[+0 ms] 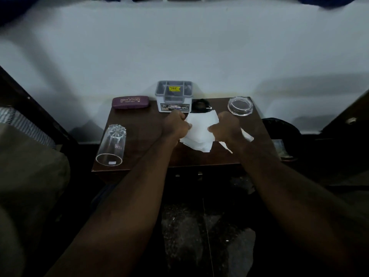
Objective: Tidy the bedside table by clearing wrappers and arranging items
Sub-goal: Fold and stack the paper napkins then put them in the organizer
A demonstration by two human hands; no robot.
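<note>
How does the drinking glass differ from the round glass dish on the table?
The drinking glass is tall and lies on its side at the front left corner. The round dish is low and stands upright at the back right corner. Both are clear glass and rest on the table.

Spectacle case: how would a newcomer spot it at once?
On the dark wooden bedside table, look along the back edge by the wall. Left of the grey organiser lies the spectacle case, the only purple, oblong thing, with pale lettering on its lid.
</note>
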